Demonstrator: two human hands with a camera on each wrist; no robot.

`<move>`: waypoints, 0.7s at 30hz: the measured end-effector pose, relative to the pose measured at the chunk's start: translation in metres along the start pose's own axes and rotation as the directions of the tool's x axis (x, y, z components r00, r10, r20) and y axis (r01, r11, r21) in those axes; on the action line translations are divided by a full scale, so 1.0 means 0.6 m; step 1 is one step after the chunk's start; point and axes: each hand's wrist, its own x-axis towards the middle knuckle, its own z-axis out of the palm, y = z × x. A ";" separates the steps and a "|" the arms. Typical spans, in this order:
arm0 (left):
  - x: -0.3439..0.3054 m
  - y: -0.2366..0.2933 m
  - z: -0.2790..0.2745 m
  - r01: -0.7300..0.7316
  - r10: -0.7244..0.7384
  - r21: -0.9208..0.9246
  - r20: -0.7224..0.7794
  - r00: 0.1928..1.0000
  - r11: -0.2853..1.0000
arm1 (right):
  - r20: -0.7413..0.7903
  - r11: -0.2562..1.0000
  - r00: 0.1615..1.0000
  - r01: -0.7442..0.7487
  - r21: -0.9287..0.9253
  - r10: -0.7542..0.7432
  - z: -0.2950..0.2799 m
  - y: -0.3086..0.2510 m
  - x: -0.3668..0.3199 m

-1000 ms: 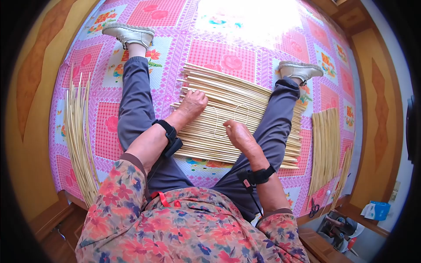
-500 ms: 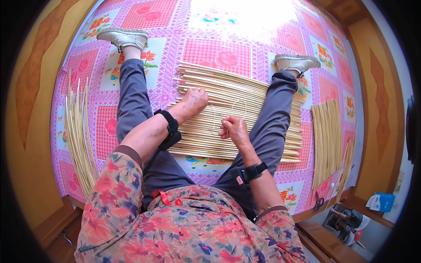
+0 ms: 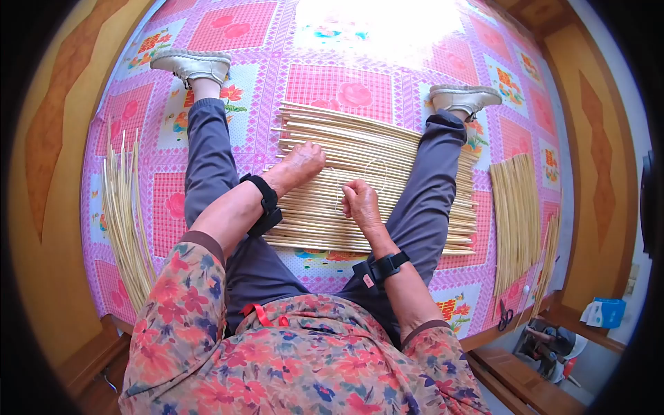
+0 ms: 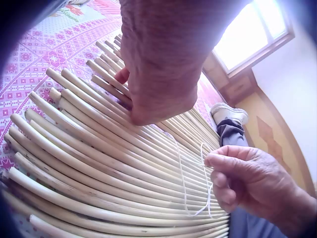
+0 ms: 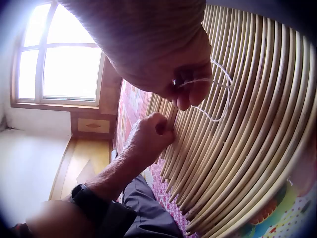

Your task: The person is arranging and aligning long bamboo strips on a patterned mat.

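A mat of pale straight stalks (image 3: pixel 408 149) lies between the person's legs, the stalks side by side. The left hand (image 3: pixel 301 164) is over its left part, fingers curled down around stalks there. In the left wrist view, the back of this hand hides most of its grip, with one fingertip (image 4: pixel 122 75) showing against the stalks. Close to its right, the right hand (image 3: pixel 362 204) is raised over the mat with thumb and fingers pinched together. White thread (image 5: pixel 229 94) runs out of the right fingers and hangs in loose loops across the stalks.
Loose stalks (image 3: pixel 124 214) lie left of the left leg. Another stalk bundle (image 3: pixel 515 214) is on the right, with scissors (image 3: pixel 505 315) near the bed edge. Both legs flank the mat on the patterned pink sheet (image 3: pixel 346 86). A blue tissue pack (image 3: pixel 606 313) is at lower right.
The right hand has moved left, toward the left hand, and its fingers are curled in more. The thread loops shifted slightly. The left hand keeps its place on the stalks.
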 end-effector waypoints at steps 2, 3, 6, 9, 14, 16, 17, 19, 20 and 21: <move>-0.002 0.001 0.003 0.009 -0.009 -0.011 -0.037 0.999 1.000 | 0.006 0.999 0.999 -0.036 0.033 0.036 0.006 0.003 0.000; -0.003 0.000 0.005 0.012 -0.013 -0.031 -0.041 0.999 0.999 | 0.009 0.999 0.999 -0.039 0.034 0.039 0.009 0.007 0.000; -0.006 -0.001 0.004 0.023 -0.026 -0.049 -0.058 0.998 0.999 | 0.019 0.998 0.999 -0.033 0.061 0.032 0.009 0.046 0.015; -0.010 -0.001 0.002 0.036 -0.042 -0.094 -0.063 0.997 0.995 | 0.091 0.993 0.996 -0.004 -0.119 0.015 -0.002 0.038 0.007; -0.020 -0.017 0.007 -0.045 0.022 -0.194 -0.120 0.993 0.980 | 0.005 0.993 1.000 0.003 -0.120 -0.002 -0.005 -0.002 -0.003; -0.028 -0.018 0.007 -0.056 0.025 -0.224 -0.137 0.990 0.973 | -0.019 0.995 0.997 0.067 -0.078 -0.069 0.004 0.013 0.012; -0.031 -0.019 0.007 -0.068 0.029 -0.252 -0.154 0.988 0.965 | -0.047 0.990 0.990 0.133 -0.036 -0.134 0.011 0.021 0.019; -0.036 -0.021 0.018 -0.090 0.043 -0.248 -0.188 0.981 0.965 | -0.066 0.980 0.982 0.171 -0.102 -0.178 0.027 0.029 0.027; -0.036 -0.022 0.023 -0.116 0.059 -0.242 -0.228 0.972 0.963 | -0.103 0.971 0.974 0.186 -0.149 -0.202 0.033 0.029 0.029; -0.035 -0.025 0.029 -0.118 0.062 -0.243 -0.227 0.972 0.963 | -0.140 0.960 0.964 0.198 -0.197 -0.227 0.037 0.028 0.031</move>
